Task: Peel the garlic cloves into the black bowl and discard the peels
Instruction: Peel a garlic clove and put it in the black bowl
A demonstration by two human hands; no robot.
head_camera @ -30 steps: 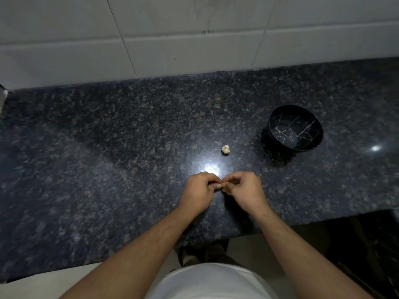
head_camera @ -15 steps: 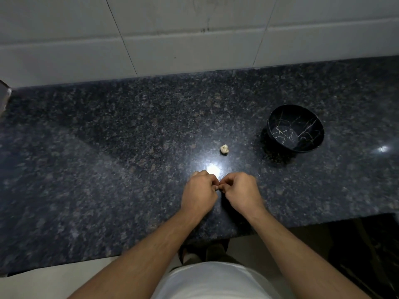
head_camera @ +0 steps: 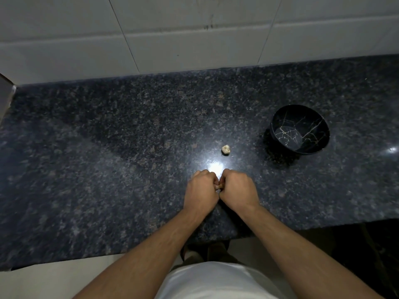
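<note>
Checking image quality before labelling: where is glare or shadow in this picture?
Head view: a bright glare spot on the counter just beyond the left hand and right hand; a smaller glint at far right; the black bowl casts a dark shadow leftward; wide-angle bending curves the counter's edges.

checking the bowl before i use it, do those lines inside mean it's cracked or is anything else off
Nothing stands out. The black bowl sits upright and whole; its pale lines look like a marbled pattern. One garlic piece lies loose on the counter.
</note>
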